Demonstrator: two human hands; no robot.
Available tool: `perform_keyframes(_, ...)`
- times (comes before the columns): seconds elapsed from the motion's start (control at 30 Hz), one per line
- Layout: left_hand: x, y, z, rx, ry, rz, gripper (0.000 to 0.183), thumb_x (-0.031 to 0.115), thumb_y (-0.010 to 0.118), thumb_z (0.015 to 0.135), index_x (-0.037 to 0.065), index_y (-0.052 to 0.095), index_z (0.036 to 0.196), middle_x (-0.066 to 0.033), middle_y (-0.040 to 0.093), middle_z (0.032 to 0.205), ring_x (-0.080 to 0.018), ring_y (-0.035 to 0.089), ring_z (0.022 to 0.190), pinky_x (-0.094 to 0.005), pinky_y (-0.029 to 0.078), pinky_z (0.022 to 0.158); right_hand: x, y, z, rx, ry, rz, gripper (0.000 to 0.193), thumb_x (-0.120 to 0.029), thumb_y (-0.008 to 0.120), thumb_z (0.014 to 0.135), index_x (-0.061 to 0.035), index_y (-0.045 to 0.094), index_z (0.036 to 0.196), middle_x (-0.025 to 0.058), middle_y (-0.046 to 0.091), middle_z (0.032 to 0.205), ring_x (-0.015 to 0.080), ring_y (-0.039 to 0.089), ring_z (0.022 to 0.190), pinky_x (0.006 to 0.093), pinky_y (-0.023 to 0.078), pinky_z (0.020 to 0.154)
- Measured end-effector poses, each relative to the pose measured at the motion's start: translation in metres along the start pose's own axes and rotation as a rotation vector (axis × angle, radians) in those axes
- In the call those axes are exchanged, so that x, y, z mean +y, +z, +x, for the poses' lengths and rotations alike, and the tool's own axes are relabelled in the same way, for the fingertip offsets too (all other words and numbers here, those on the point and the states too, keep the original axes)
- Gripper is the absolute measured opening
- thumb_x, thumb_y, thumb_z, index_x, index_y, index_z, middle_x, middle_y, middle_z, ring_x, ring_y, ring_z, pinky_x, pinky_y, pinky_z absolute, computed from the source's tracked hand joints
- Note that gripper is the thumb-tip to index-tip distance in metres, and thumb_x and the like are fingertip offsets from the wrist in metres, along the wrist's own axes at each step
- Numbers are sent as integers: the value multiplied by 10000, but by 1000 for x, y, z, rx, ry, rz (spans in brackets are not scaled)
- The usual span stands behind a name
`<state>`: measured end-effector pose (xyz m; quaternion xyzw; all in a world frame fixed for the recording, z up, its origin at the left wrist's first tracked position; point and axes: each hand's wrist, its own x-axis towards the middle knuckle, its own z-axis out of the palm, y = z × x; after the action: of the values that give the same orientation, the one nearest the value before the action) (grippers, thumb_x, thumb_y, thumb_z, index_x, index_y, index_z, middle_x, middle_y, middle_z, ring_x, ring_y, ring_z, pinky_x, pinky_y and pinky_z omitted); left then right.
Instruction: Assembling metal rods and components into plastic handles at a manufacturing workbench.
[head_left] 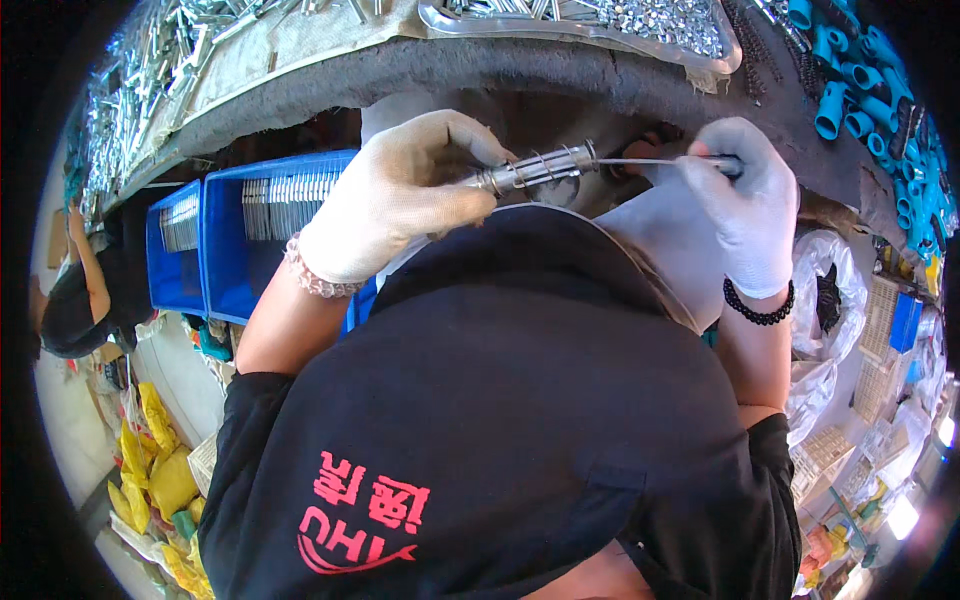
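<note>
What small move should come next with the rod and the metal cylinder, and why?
Probably slide the thin rod a little further left into the metal cylinder: the right hand pinches its far end, the left hand grips the cylinder, and both are aligned end to end.

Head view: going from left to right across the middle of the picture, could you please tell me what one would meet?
Blue bins → left hand → metal cylinder → thin rod → right hand → clear plastic bag
</note>
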<state>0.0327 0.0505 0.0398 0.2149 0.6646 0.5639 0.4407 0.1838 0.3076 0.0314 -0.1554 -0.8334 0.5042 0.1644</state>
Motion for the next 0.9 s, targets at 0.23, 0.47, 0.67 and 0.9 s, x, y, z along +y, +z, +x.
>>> perform_keyframes(0.23,-9,6,5,-17,53,35,249,59,705,814,19,586,1029,-36,616,814,-68,553,648,-203,408,542,-7,26,6,-171,52,19,166,-114,756,805,-5,657,882,23,668,800,74,637,751,241,521,686)
perform_keyframes(0.47,-19,6,15,-6,268,160,217,65,720,827,33,573,983,-6,569,836,-74,523,666,-222,414,587,-8,33,10,-247,9,27,145,-126,685,859,0,645,919,35,657,796,101,625,724,258,510,674)
perform_keyframes(0.67,-13,4,15,-20,51,105,208,60,726,823,38,564,951,0,574,834,-67,525,693,-222,415,600,-1,39,7,-311,167,301,183,-159,488,992,-14,590,947,24,571,820,94,518,735,258,442,680)
perform_keyframes(0.9,-18,5,24,-13,158,179,200,58,726,829,47,564,946,5,573,824,-65,522,663,-228,411,574,1,51,4,-225,-27,192,122,-122,482,1016,-23,550,994,39,553,815,103,535,675,255,465,627)
